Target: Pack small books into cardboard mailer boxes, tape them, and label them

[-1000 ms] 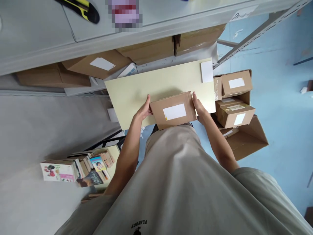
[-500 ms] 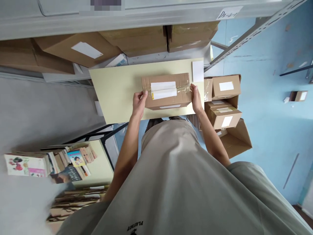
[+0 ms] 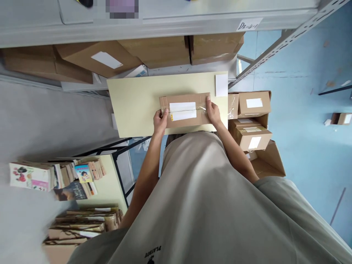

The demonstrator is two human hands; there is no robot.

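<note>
Between my hands is a taped cardboard box (image 3: 203,119) with a white label (image 3: 183,106) on its top, over a pale yellow table (image 3: 134,106). My left hand (image 3: 161,121) grips the box's left end, thumb on top. At the right end my right hand (image 3: 213,112) is closed round the edge, its thumb near the far corner. The fingers beneath the box are hidden. I cannot tell whether the box touches the tabletop. A white pad or card (image 3: 221,85) lies at the table's far right corner.
Grey metal shelving (image 3: 165,25) stands beyond the table, with large cartons (image 3: 156,51) on its lower level. Right of the table, more cartons (image 3: 254,102) are stacked on the blue floor. Books (image 3: 66,176) and folded cardboard (image 3: 85,223) lie at the lower left.
The box has been tilted so its near side no longer shows and its top faces me. My right hand's thumb has come onto the top, towards the far corner. The view has shifted slightly.
</note>
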